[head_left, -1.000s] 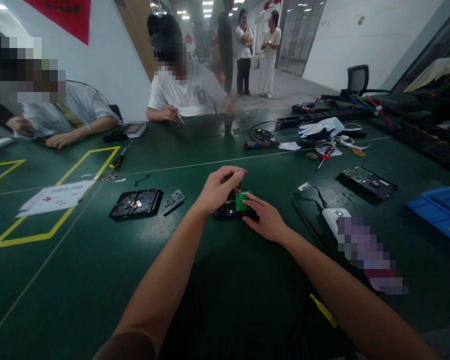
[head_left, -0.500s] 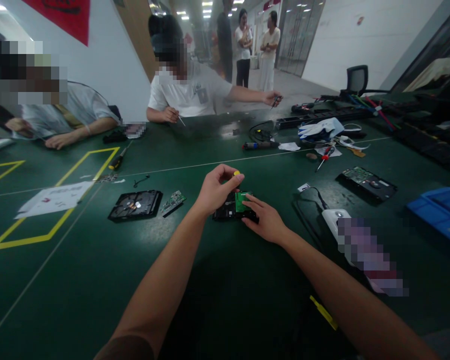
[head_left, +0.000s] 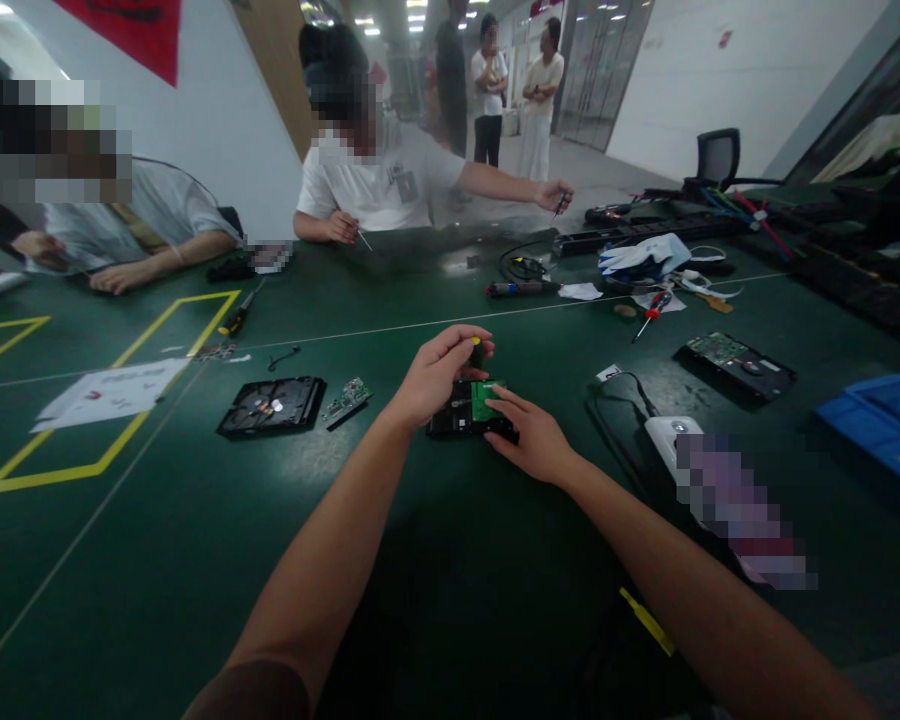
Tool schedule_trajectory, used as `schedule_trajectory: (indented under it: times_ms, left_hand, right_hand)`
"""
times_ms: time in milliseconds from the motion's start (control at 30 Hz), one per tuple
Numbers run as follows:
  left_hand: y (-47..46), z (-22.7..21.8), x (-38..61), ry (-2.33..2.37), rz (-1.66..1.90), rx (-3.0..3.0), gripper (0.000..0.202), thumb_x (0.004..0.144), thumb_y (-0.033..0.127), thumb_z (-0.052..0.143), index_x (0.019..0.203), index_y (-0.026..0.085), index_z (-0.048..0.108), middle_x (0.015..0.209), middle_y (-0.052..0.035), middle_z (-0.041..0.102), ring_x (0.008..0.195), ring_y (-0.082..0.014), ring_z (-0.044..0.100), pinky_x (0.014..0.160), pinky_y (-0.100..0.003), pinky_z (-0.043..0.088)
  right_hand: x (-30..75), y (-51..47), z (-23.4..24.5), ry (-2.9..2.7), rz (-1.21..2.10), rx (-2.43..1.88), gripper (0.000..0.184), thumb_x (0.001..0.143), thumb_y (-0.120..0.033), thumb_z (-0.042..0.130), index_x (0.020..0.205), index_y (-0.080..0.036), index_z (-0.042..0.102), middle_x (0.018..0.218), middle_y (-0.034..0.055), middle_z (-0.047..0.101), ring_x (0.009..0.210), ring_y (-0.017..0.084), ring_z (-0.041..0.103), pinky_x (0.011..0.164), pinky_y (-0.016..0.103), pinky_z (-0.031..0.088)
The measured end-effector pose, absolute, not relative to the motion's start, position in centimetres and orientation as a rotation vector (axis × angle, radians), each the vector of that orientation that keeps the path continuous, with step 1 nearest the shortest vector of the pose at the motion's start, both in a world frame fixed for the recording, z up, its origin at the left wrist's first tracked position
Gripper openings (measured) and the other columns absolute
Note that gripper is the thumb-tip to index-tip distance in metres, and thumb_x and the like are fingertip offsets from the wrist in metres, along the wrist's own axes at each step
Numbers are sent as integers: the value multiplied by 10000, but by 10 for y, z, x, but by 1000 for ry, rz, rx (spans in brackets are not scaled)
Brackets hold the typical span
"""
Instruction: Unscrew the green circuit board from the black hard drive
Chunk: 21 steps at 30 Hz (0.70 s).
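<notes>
Your left hand [head_left: 444,372] was closed around a small tool [head_left: 476,352] with a yellow top, pinched upright between thumb and fingers; its lower end could not be made out. Below it, a black hard drive [head_left: 459,414] lay flat on the dark green surface [head_left: 195,580], in front of you and between your hands, with a bright green circuit board [head_left: 484,401] showing on its right part. Your right hand [head_left: 534,437] spanned the right end of that drive, fingers apart, with fingertips at the green board and the thumb by the near edge; whether it gripped or only rested there, you could not tell.

To your left lay a second drive [head_left: 270,408], and just beside it a loose circuit board [head_left: 348,402]. To your right, a third drive [head_left: 739,366] lay near a blue tray [head_left: 870,442], and a white device [head_left: 669,440] with a cable sat closer to your right forearm. Farther off were a red-handled screwdriver [head_left: 652,314] and pale gloves [head_left: 643,257]. Across from you, a person in a white shirt [head_left: 375,190] held a thin stick in one hand and stretched the other arm sideways.
</notes>
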<state>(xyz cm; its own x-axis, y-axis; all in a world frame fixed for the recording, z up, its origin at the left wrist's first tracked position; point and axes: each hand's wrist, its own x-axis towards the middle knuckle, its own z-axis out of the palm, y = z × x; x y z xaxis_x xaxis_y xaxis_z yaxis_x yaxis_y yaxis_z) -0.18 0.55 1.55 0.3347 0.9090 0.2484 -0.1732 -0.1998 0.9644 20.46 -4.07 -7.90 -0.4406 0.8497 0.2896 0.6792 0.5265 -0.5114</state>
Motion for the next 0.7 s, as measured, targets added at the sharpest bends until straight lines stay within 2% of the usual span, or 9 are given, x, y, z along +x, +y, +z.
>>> schedule_trajectory:
  times_ms: [200, 300, 400, 600, 700]
  left_hand:
    - [3, 17, 0, 859, 1219, 1582, 270, 938, 447, 665, 1026, 203, 738, 1020, -56, 670, 819, -139, 611, 656, -242, 585]
    - [3, 18, -2, 870, 1209, 1580, 270, 954, 419, 632, 1097, 217, 739, 1046, -67, 676, 884, -162, 632, 659, -248, 584]
    - [3, 18, -4, 813, 1187, 1470, 287, 963, 373, 603, 1204, 227, 661, 1013, -69, 696, 953, -194, 662, 626, -251, 572]
    - [4, 19, -4, 804, 1191, 1424, 192, 984, 357, 550, 1041, 192, 632, 1090, -101, 715, 1056, -211, 666, 672, -270, 593]
    - [4, 20, -3, 845, 1198, 1489, 232, 956, 408, 623, 1028, 190, 653, 1064, -88, 705, 991, -191, 660, 675, -266, 593]
  right_hand:
    - [204, -41, -79, -2246, 439, -1254, 528, 927, -398, 677, 1434, -284, 585, 1603, 70, 482, 1435, 331, 508, 1165, 583, 453]
    - [204, -41, -79, -2243, 447, -1251, 532, 928, -400, 678, 1440, -294, 582, 1605, 65, 479, 1428, 331, 516, 1159, 582, 459]
    - [205, -41, -78, -2250, 445, -1254, 529, 936, -408, 667, 1443, -289, 577, 1608, 62, 475, 1434, 327, 510, 1158, 579, 463]
    - [205, -41, -78, -2258, 435, -1264, 528, 924, -407, 684, 1427, -276, 591, 1605, 76, 478, 1421, 336, 523, 1152, 582, 468]
    - [205, -41, -78, -2259, 425, -1251, 525, 926, -404, 679, 1430, -288, 587, 1600, 64, 486, 1434, 330, 510, 1163, 580, 460]
